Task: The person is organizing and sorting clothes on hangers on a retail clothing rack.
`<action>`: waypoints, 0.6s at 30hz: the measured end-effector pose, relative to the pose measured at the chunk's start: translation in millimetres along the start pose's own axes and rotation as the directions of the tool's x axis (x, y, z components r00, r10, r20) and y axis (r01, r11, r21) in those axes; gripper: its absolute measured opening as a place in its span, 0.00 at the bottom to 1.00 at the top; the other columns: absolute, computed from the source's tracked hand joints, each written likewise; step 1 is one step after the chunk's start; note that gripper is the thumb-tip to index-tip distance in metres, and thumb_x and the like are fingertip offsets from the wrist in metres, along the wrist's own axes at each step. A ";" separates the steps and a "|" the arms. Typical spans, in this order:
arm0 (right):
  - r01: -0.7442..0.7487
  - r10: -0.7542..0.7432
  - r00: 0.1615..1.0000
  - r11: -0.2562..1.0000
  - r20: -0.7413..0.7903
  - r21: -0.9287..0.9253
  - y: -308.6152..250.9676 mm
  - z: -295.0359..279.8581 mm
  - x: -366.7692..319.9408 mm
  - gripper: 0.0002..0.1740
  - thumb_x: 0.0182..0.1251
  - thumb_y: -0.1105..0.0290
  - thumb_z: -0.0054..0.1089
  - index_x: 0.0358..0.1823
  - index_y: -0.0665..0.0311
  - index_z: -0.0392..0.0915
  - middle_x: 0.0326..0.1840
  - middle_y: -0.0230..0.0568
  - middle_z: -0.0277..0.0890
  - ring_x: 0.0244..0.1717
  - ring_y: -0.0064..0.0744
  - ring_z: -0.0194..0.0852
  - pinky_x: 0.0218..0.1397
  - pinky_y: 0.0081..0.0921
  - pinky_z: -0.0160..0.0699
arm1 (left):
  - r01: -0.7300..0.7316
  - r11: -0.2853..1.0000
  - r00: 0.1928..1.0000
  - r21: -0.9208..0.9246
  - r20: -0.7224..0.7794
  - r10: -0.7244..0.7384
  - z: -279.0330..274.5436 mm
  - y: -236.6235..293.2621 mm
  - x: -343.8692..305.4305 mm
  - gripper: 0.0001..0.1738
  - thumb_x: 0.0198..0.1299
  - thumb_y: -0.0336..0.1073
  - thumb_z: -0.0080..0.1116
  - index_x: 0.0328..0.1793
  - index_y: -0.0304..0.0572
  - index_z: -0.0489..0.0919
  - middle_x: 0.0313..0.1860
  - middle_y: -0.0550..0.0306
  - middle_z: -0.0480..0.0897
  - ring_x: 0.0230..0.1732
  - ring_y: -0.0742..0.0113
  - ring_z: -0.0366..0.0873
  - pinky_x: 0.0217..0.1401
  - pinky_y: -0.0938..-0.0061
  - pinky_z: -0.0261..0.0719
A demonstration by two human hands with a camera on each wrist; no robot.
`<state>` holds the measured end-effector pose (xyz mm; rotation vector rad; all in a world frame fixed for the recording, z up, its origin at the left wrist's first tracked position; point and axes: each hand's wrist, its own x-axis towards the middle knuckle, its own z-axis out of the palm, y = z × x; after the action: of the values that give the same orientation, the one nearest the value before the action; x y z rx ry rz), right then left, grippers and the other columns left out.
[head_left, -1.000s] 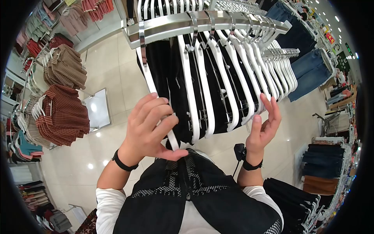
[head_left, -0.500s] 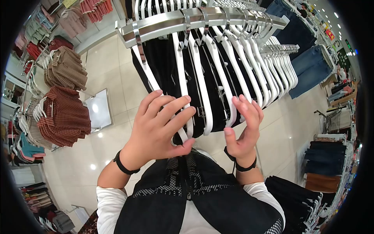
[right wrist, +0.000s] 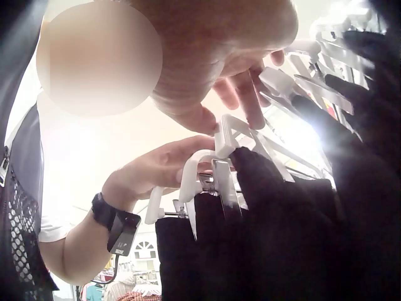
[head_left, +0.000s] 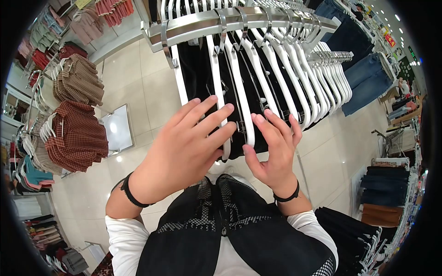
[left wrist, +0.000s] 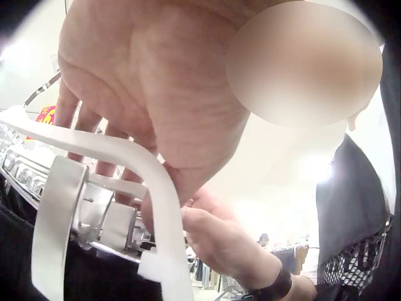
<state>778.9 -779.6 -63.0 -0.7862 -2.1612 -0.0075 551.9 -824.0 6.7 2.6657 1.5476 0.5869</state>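
Head cam: I only get the back of the left hand. Its thumb and palm are hidden, and it covers the lower end of the leftmost hanger. Right hand, at 3 o'clock of it: can't tell if thumb and fingers pinch the hanger tip or just touch it. Black vest is cut off at 6 o'clock. Signs at 2 o'clock are too small to read.

Left wrist cam: blurred patch at 2 o'clock, palm out of focus.

Right wrist cam: blurred patch at 10 o'clock, and glare at 2 o'clock washes out the hangers there.
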 end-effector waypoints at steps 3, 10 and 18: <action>-0.027 0.027 1.000 0.999 -0.002 -0.020 0.8 -0.8 -1.0 0.35 0.59 0.70 0.69 0.71 0.64 0.72 0.65 0.40 0.84 0.74 0.44 0.74 0.85 0.55 0.41 | -0.001 0.999 1.000 0.052 0.019 0.000 -4.5 1.8 -2.1 0.36 0.44 0.37 0.80 0.64 0.51 0.80 0.73 0.59 0.77 0.73 0.51 0.74 0.77 0.52 0.73; -0.043 0.039 0.996 0.998 -0.082 -0.049 -3.3 6.2 -3.2 0.32 0.61 0.69 0.70 0.68 0.61 0.75 0.66 0.36 0.83 0.72 0.40 0.77 0.83 0.56 0.44 | -0.017 0.985 1.000 0.172 0.000 0.018 -1.0 4.0 -7.3 0.35 0.42 0.45 0.78 0.60 0.51 0.80 0.69 0.62 0.79 0.65 0.57 0.78 0.74 0.57 0.74; 0.036 -0.019 0.979 0.996 -0.204 0.078 -4.3 20.0 -1.2 0.33 0.60 0.77 0.70 0.69 0.59 0.73 0.57 0.39 0.87 0.65 0.40 0.84 0.82 0.53 0.44 | -0.033 0.992 0.999 0.120 -0.031 0.037 -3.7 4.6 -7.8 0.33 0.41 0.47 0.78 0.57 0.50 0.81 0.66 0.60 0.80 0.62 0.56 0.79 0.74 0.55 0.76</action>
<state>763.2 -778.5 -76.1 -0.6784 -1.9661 -0.0137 551.1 -833.6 8.5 2.7898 1.5967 0.5593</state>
